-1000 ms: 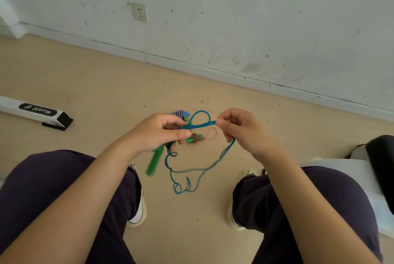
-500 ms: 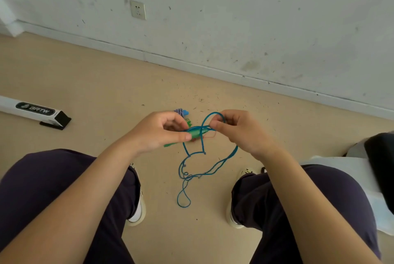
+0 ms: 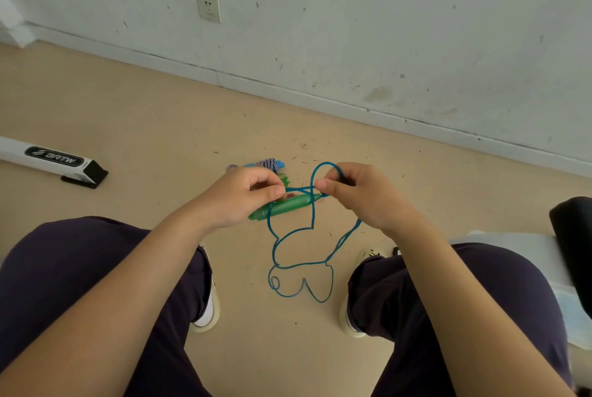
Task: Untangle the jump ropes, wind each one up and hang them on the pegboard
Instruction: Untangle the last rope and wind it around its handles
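A thin blue jump rope (image 3: 307,230) hangs in loose loops between my knees, its lower loops reaching toward the floor. My left hand (image 3: 243,196) pinches the rope beside a green handle (image 3: 285,206) that lies almost level under my fingers. My right hand (image 3: 358,196) pinches a small upright loop of the same rope by the handle's right tip. Behind my left hand, a bundle of another rope (image 3: 270,164), striped blue and white with a light blue end, lies on the floor, partly hidden. No pegboard is in view.
I sit facing a scuffed white wall with a socket (image 3: 209,7). A white bar with a black foot (image 3: 54,161) lies on the beige floor at left. A black and white object (image 3: 570,252) sits at my right. My shoes (image 3: 208,310) flank the hanging rope.
The green handle swung up from hanging down to nearly level at my left fingertips. My right hand formed a small upright loop. The hanging loops shifted and dropped lower.
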The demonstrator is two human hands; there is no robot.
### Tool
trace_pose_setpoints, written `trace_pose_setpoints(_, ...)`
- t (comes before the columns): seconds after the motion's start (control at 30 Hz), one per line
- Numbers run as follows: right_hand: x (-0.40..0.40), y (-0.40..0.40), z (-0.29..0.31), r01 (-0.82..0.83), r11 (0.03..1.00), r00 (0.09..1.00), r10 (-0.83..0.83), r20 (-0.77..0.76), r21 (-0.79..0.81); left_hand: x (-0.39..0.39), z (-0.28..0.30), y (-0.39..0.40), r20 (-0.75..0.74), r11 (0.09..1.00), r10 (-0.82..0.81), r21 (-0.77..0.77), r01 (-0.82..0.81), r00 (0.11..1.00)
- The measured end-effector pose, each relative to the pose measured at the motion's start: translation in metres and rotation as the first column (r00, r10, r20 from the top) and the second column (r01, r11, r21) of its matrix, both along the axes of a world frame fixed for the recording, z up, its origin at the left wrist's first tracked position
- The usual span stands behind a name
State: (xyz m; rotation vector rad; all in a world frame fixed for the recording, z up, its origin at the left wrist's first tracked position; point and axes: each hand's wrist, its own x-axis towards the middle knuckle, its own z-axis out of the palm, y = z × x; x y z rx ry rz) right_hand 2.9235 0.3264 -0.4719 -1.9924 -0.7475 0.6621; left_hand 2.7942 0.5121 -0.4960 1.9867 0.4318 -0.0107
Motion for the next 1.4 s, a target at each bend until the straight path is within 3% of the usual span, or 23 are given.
trace_pose_setpoints(0.23,0.000,0.002,-0.002,-0.025,1.000,0.996,0.026,-0.085,0.012,-0.002,-0.002,0.000,-0.053,0.967,-0.185,-0.188,0.172,0.981)
trace_pose_setpoints(0.4,0.001,0.001,0.000,0.019,0.995,0.991,-0.006,-0.133,0.093,0.000,-0.002,0.000,-0.015,0.983,-0.068,-0.169,0.064,0.998)
trace_pose_setpoints(0.53,-0.008,0.008,-0.001,-0.016,0.992,0.981,0.040,-0.190,0.124,0.001,-0.002,-0.013,0.012,0.969,-0.127,-0.213,0.127,0.992)
trace_pose_setpoints(0.77,-0.006,0.007,-0.004,-0.031,0.998,0.982,0.042,-0.187,0.061,0.005,-0.007,-0.009,0.014,0.984,-0.163,-0.072,0.164,0.987)
trace_pose_setpoints(0.9,-0.006,0.008,-0.009,-0.036,0.998,0.977,0.046,-0.207,0.053,0.006,-0.011,-0.005,-0.014,0.972,-0.128,0.198,0.128,0.992)
trace_pose_setpoints(0.93,-0.006,0.008,-0.009,-0.033,0.998,0.975,0.045,-0.216,0.057,0.006,-0.010,-0.006,-0.001,0.974,-0.110,0.199,0.108,0.994)
trace_pose_setpoints(1.1,-0.010,0.010,-0.008,-0.045,0.993,0.954,0.074,-0.290,0.105,0.005,-0.006,-0.013,0.073,0.984,-0.091,-0.144,0.101,0.993)
trace_pose_setpoints(1.27,-0.008,0.008,-0.014,-0.150,0.975,0.924,0.197,-0.327,0.164,0.006,-0.011,-0.019,0.046,0.991,-0.054,-0.122,0.059,0.998)
trace_pose_setpoints(1.4,-0.002,0.004,-0.014,-0.119,0.983,0.952,0.153,-0.265,0.139,0.006,-0.005,-0.015,0.052,0.993,-0.031,-0.115,0.037,0.998)
